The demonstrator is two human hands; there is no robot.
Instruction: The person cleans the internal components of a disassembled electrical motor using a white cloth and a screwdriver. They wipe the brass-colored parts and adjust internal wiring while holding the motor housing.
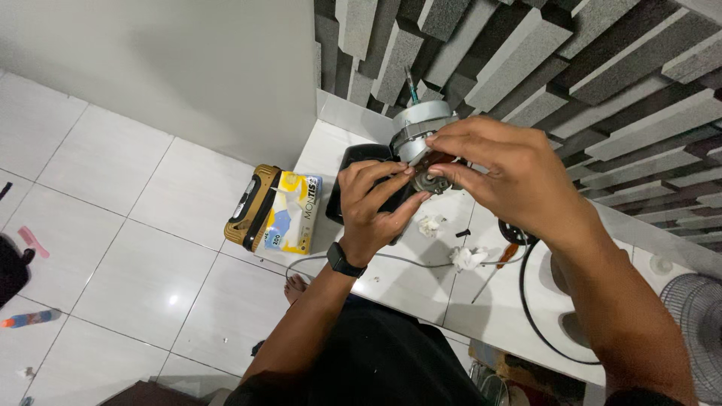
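- Above the white tiled counter point(391, 289), both hands meet on a small electric fan motor point(423, 131): silver round housing, copper windings showing at the lower end, thin shaft pointing up toward the wall.
- Left hand point(372, 207): fingers curled, thumb and fingertips pressed on the motor's lower end. Closed grip, partly hidden by the other hand. Black smartwatch point(344, 261) on the wrist.
- Right hand point(500, 177): comes in from the right, thumb and forefinger pinched on the motor's underside, remaining fingers arched over the housing. Closed on the motor.
- Motor is held in the air, just above a black plastic part point(357, 162) lying on the counter.
- Counter also carries crumpled white tissue bits point(468, 258), a screwdriver point(496, 267) with reddish handle, and a black cable point(530, 316) looping toward the edge.
- Floor, left of the counter: tissue box point(295, 213) leaning against a gold-and-black case point(250, 204).
- Fan grille point(696, 323) at far right edge.
- Wall behind: grey foam acoustic blocks point(587, 68).
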